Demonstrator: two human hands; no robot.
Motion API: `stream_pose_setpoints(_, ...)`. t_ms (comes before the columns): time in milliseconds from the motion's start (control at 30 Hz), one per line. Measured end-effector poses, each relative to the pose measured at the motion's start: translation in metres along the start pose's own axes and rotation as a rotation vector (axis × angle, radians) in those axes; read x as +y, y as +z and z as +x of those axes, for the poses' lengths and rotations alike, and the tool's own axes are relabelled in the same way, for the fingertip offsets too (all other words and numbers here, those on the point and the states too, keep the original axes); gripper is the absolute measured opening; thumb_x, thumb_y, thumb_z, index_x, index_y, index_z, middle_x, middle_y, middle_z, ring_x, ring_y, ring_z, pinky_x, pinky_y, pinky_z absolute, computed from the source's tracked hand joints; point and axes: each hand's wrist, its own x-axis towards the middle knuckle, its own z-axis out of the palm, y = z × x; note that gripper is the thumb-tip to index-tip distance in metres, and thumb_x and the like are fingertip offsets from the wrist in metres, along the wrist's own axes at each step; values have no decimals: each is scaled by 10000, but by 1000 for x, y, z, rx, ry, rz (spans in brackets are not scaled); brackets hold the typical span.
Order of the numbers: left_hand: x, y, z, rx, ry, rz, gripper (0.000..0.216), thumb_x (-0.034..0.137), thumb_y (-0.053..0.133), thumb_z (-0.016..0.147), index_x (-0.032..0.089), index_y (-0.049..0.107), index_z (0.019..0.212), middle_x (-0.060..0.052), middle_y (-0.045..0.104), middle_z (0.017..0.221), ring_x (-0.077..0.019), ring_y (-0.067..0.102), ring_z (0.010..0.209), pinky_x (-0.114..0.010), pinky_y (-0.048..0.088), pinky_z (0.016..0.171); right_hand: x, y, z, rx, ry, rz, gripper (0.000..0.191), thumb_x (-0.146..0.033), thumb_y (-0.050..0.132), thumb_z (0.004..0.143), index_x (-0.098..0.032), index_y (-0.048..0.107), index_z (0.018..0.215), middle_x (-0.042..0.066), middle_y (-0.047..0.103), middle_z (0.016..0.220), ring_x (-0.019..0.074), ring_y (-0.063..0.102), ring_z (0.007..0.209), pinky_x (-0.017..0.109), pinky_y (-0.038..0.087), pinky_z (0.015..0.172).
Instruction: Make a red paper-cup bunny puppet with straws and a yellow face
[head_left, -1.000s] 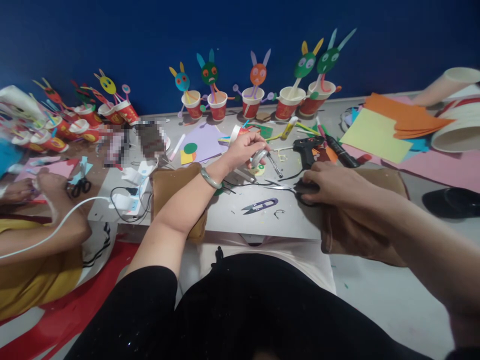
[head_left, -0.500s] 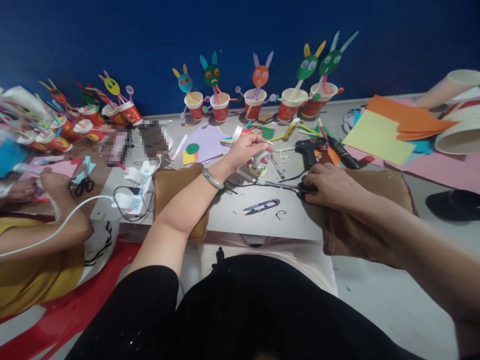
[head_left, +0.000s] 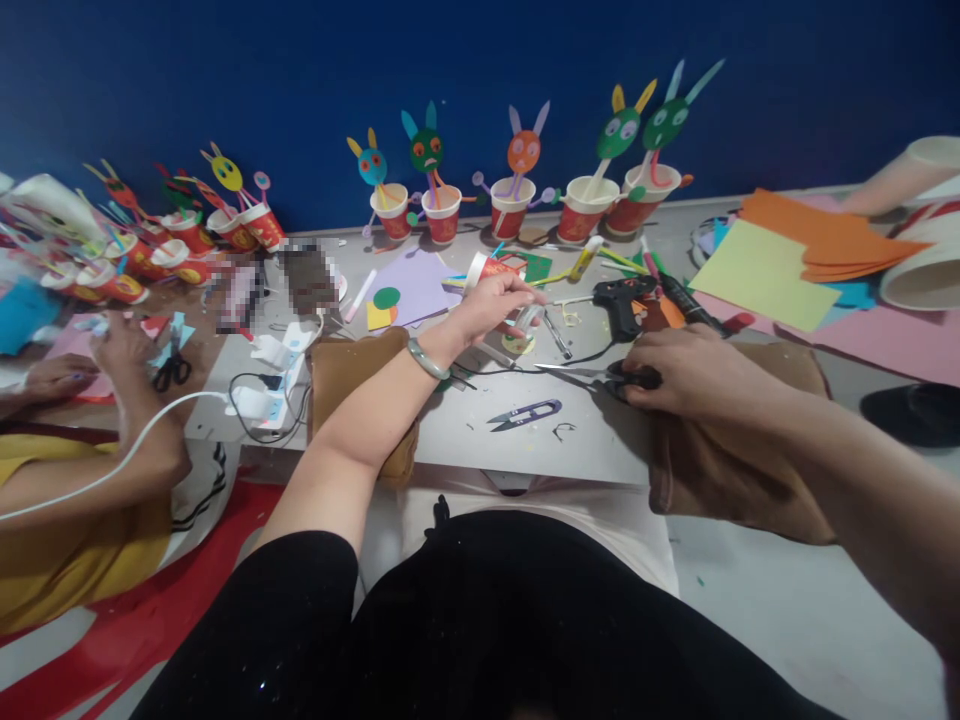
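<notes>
My left hand (head_left: pixel 491 308), with a bangle at the wrist, is closed around a clear roll of tape (head_left: pixel 529 318) above the table. My right hand (head_left: pixel 686 370) grips black-handled scissors (head_left: pixel 616 377), whose metal blades point left. Between and in front of the hands lie dark thread snips (head_left: pixel 525 415). A silvery pen-like rod (head_left: pixel 557 337) rests beside the tape. Behind the scissors is a black glue gun (head_left: pixel 622 308). A red and white paper cup (head_left: pixel 491 268) lies tipped just beyond my left hand.
Paper cups with rabbit-faced figures (head_left: pixel 523 150) line the blue wall. Coloured paper (head_left: pixel 765 270) lies at right, brown cushions (head_left: pixel 360 375) sit under both arms, and a power strip (head_left: pixel 281 385) with cables is at left. Another person's hand (head_left: pixel 124 345) works at far left.
My right hand has shifted slightly right and lifted the scissors, whose blades now show more clearly. My left hand stays nearly in place with the tape.
</notes>
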Motion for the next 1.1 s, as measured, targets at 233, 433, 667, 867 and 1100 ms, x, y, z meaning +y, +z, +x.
stream_pose_setpoints(233,-5,-1,7,-34,11,44,75,133,594,1108,146,609,1036,-105,820,1330,-62,780,744,-179,577,637,20,-18,-8,169,181,428,390,-653,642,709,-286,588,829,81,706,852,297,673,807,420,480,761)
stream_pose_setpoints(433,-10,-3,10,-72,31,43,57,159,620,1101,166,577,1063,-80,847,1253,-52,778,739,-144,542,607,22,-28,-3,85,245,420,555,-817,624,707,-291,597,879,68,696,856,299,662,826,437,489,791)
stream_pose_setpoints(667,-9,-1,7,-93,31,18,107,147,599,1096,198,538,1025,-40,842,1146,-56,752,676,-175,544,610,28,-27,7,-34,176,451,932,-1184,501,606,-291,545,868,59,655,779,256,582,714,421,454,704)
stream_pose_setpoints(867,-5,1,2,-125,1,37,135,121,617,1072,198,537,995,-28,826,1088,-62,753,671,-174,542,618,22,-37,12,-87,155,450,1087,-1289,392,478,-285,545,866,50,635,774,235,552,714,416,443,718)
stream_pose_setpoints(1100,-6,2,0,-155,2,79,105,140,635,1068,192,572,1003,-47,804,1164,-68,756,712,-215,595,690,7,-47,20,-98,142,446,1082,-1296,378,456,-289,531,822,39,589,716,229,539,709,399,409,693)
